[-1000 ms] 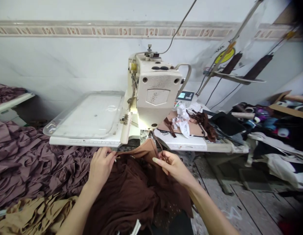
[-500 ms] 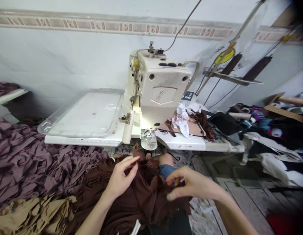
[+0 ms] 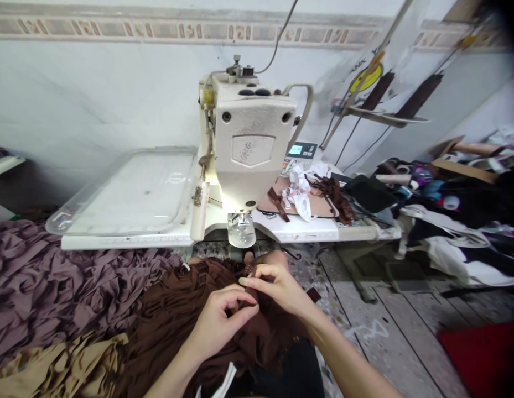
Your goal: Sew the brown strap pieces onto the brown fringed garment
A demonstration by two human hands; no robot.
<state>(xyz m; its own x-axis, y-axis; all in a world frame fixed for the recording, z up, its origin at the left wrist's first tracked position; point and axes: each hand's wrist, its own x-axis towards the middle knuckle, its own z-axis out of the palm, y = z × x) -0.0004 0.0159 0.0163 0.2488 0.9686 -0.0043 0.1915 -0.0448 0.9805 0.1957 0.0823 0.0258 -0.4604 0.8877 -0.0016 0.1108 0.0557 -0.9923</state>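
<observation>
A dark brown garment lies bunched in my lap, below the front of a cream sewing machine. My left hand is closed, pinching a fold of the brown fabric between thumb and fingers. My right hand is just beyond it, fingers curled and gripping the same brown fabric near its upper edge. Both hands sit close together, a little below the machine's presser foot.
A clear plastic tray rests on the white machine table to the left. Mauve fabric and tan fabric pile up at left. Scraps, a control panel and cluttered materials lie right. Plank floor lower right.
The brown fabric came off the machine bed down into my lap. Both hands drew back toward me and came together on it; the view shifted right and down.
</observation>
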